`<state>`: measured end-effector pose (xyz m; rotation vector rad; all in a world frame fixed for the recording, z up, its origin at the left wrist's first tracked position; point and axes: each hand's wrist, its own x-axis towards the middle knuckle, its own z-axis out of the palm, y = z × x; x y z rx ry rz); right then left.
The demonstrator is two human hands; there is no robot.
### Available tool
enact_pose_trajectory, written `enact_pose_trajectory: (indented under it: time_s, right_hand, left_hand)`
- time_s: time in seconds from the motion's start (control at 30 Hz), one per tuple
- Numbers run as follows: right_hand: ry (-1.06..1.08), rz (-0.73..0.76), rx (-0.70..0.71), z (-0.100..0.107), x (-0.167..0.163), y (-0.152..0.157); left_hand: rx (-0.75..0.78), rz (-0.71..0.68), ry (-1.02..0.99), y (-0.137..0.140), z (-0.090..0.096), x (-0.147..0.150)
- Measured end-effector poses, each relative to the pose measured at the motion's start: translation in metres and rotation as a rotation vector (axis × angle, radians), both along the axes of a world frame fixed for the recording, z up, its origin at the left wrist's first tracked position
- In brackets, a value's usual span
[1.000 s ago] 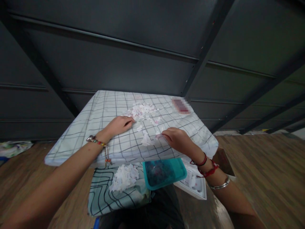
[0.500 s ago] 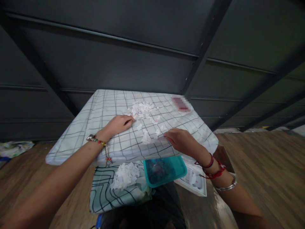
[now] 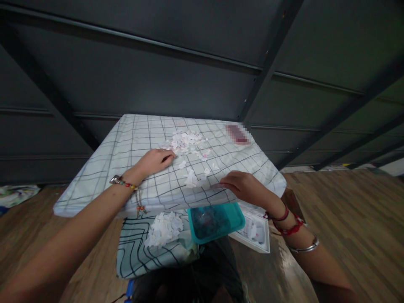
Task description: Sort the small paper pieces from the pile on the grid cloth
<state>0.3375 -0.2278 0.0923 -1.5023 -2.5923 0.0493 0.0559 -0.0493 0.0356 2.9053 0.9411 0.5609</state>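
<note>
My left hand (image 3: 157,160) rests on the checked cloth, its fingers pinched together at the near left edge of a pile of small white paper scraps (image 3: 186,141). Whatever those fingertips hold, if anything, is hidden. Close to the table's front edge, my right hand (image 3: 241,185) is closed in a pinch on a thin, pale slip (image 3: 216,185) that looks like paper. Between the hands lie a few loose paper pieces (image 3: 191,179). Below the table edge, a second heap of white scraps (image 3: 166,228) sits on a folded green patterned cloth (image 3: 135,261).
A teal plastic tub (image 3: 236,216) with dark, unclear contents stands below the table edge. Beside it is a white box (image 3: 265,242) with pale items inside. A blurred reddish, phone-shaped object (image 3: 238,134) lies at the table's back right. Dark panels (image 3: 158,75) rise behind.
My right hand has shifted slightly right and down, and a pale slip now shows at its fingertips. My left hand stays by the pile. The whole view has shifted a little.
</note>
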Motion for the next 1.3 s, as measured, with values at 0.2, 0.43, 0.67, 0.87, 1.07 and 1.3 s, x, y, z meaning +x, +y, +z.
enact_pose_trajectory:
  time_s: [0.2,0.43,0.67,0.87,1.07,1.3]
  right_hand:
    - [-0.004,0.067,-0.021,0.007,0.004,-0.015]
    - [-0.026,0.047,0.001,0.008,0.005,-0.018]
    - [0.019,0.037,-0.006,0.009,0.007,-0.016]
    - [0.016,-0.372,0.225,-0.001,0.013,0.032]
    - [-0.058,-0.317,0.137,-0.017,-0.014,0.054]
    - [-0.029,-0.320,0.120,-0.011,-0.024,0.061]
  left_hand:
    - [-0.019,0.014,0.017,-0.003,0.004,0.001]
    - [-0.027,0.011,0.005,-0.002,0.003,0.000]
    - [-0.021,-0.001,-0.007,0.002,-0.002,0.000]
    - [-0.012,-0.008,-0.012,0.001,-0.001,0.000]
    - [0.000,-0.009,-0.026,0.001,-0.001,0.000]
    - [-0.013,-0.001,-0.023,-0.001,0.002,-0.001]
